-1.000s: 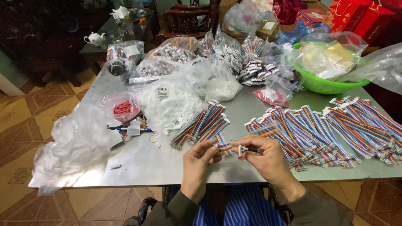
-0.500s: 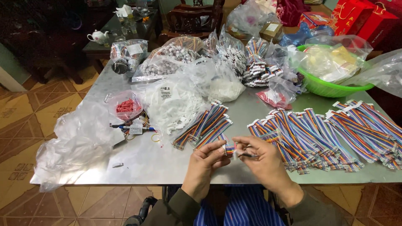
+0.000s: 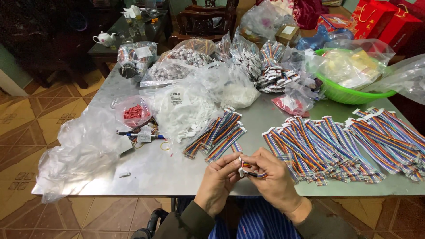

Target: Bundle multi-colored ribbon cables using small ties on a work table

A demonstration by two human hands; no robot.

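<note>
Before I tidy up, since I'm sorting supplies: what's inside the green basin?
The green basin holds clear plastic bags with yellowish and white contents. What those pieces are, and anything beneath them, cannot be seen because the crumpled bags cover it.

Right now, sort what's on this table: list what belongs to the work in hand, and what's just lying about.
In hand:
left hand
right hand
ribbon cable, held by both
small cable pile
big cable pile
white connectors bag

Lying about:
green basin
teapot
red gift bags
empty plastic bag
</note>
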